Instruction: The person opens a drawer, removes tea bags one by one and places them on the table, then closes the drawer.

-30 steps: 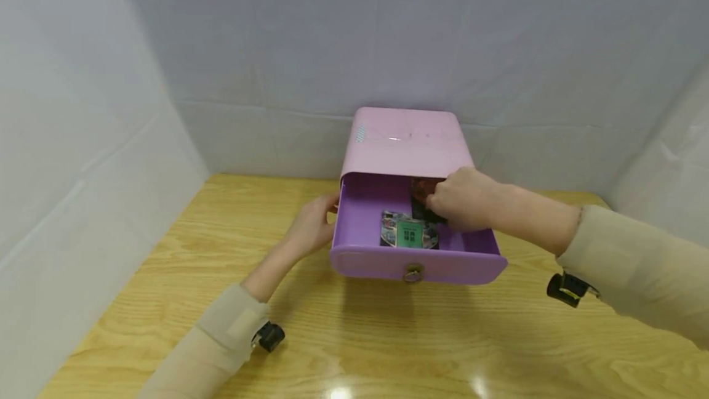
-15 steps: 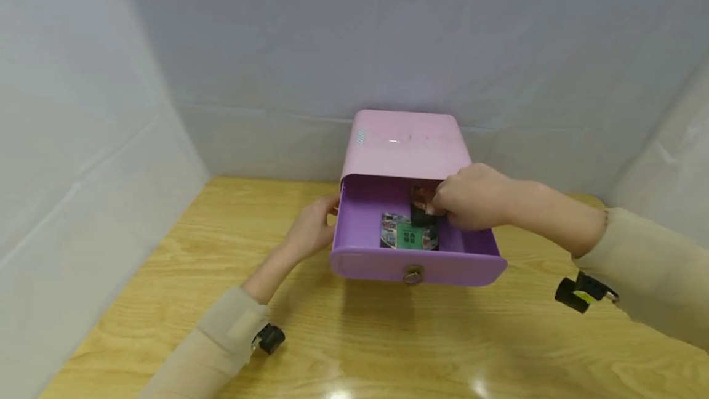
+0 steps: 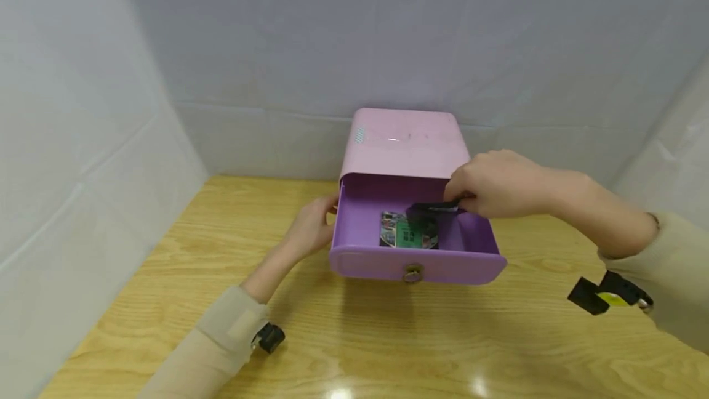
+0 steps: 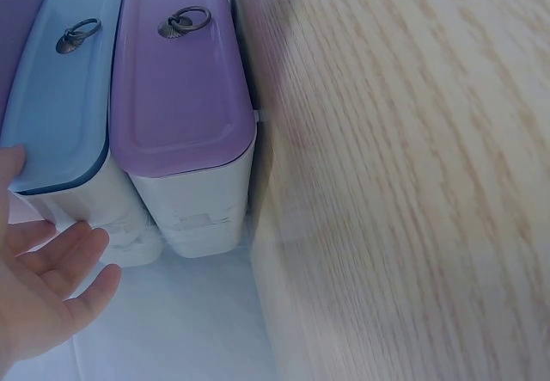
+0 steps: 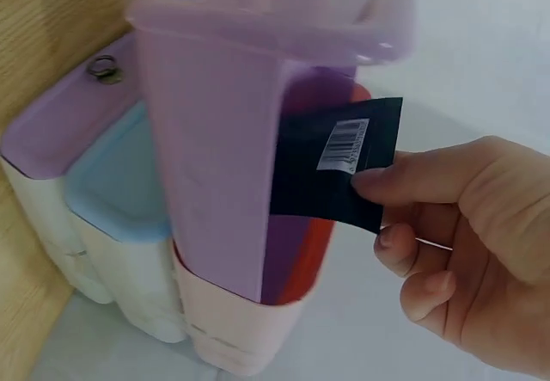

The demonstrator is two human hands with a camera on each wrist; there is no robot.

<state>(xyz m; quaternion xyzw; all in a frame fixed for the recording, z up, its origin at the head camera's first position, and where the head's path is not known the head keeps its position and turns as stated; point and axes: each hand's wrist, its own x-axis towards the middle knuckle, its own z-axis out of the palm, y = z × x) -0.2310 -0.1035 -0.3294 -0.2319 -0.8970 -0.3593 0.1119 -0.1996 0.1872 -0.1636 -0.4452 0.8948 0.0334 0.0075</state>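
Observation:
My right hand (image 3: 501,183) pinches a thin dark card (image 5: 305,175) with a white barcode between thumb and fingers, over the right side of the pulled-out purple drawer (image 3: 365,262). In the right wrist view the card bends slightly, its far end inside the drawer. Another card (image 3: 408,236), patterned with a green panel, lies flat on the drawer's floor, partly overlapped by the dark one in the head view. My left hand (image 3: 310,226) is at the drawer's left side; in the left wrist view its fingers are loosely bent beside the blue drawer (image 4: 64,97), thumb at that drawer's edge.
The pink-topped drawer unit (image 3: 407,140) stands on the wooden table (image 3: 266,331) near the back sheet (image 3: 277,48). Below the pulled-out drawer are the closed blue drawer and another closed purple drawer (image 4: 180,80), both with ring pulls.
The right hand has lifted the dark card from the drawer floor, tilting it up and moving it right. The left hand, the drawer and the green-panelled card have stayed put.

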